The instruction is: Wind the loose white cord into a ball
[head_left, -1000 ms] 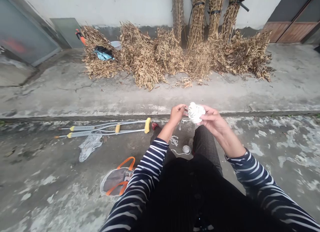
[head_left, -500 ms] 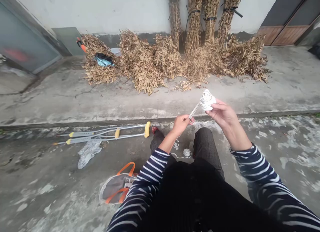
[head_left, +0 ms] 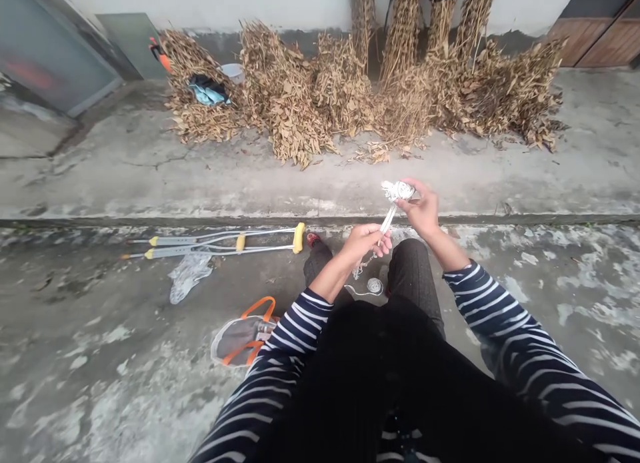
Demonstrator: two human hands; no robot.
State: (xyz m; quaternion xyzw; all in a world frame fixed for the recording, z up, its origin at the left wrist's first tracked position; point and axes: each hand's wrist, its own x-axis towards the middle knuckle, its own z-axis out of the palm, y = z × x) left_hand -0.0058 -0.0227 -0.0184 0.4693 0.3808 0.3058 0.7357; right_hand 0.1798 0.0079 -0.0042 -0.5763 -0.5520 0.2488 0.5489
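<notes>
My left hand [head_left: 365, 243] is shut around the lower end of a thin pale rod [head_left: 388, 219], and a strand of white cord [head_left: 358, 270] hangs down from that hand. At the rod's upper end sits a bundle of wound white cord [head_left: 397, 191], pinched by the fingers of my right hand [head_left: 423, 211]. Between my feet, a small ball of white string [head_left: 374, 286] lies on the concrete, with a loose strand trailing from it.
Dark trousered knees [head_left: 413, 266] lie below my hands. A pair of crutches with yellow grips [head_left: 215, 241] lies to the left, near a clear plastic bag [head_left: 190, 276] and an orange-handled bag [head_left: 245, 340]. Bundled dried plants [head_left: 300, 96] stand along the far wall.
My right hand has moved left and closer to my left hand, carrying the cord bundle with it. The bundle now looks narrower, and cord hangs lower from my left hand.
</notes>
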